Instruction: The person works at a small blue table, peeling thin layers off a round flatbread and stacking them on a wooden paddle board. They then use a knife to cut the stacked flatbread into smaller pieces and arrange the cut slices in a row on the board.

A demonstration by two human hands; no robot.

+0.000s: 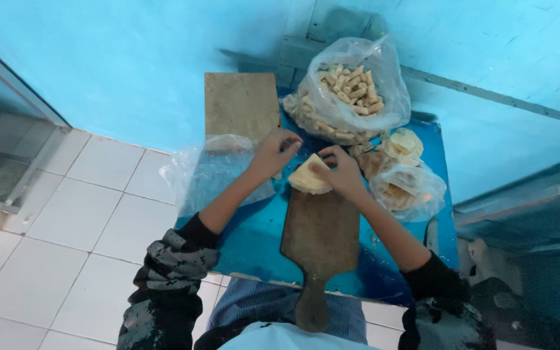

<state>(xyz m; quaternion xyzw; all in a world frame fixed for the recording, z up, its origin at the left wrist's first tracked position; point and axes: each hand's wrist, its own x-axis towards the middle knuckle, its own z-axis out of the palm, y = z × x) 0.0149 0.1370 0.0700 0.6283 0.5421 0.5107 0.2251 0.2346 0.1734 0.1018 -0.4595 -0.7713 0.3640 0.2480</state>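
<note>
A pale yellow sheet of dough (304,178) lies at the far end of a wooden paddle board (319,236). My right hand (339,170) presses on the sheet's right side with its fingers curled over it. Just left of the sheet, my left hand (273,152) hovers with fingers bent, fingertips close to the sheet's upper corner. Both forearms reach in from dark patterned sleeves. The board rests on a small blue table (254,236) with its handle pointing toward me.
A large clear bag of rolled pastry pieces (348,91) sits at the table's far end. A smaller bag of flat sheets (408,189) and loose yellow sheets (404,144) lie right. An empty clear bag (209,170) and a wooden block (241,105) lie left. White floor tiles (66,227).
</note>
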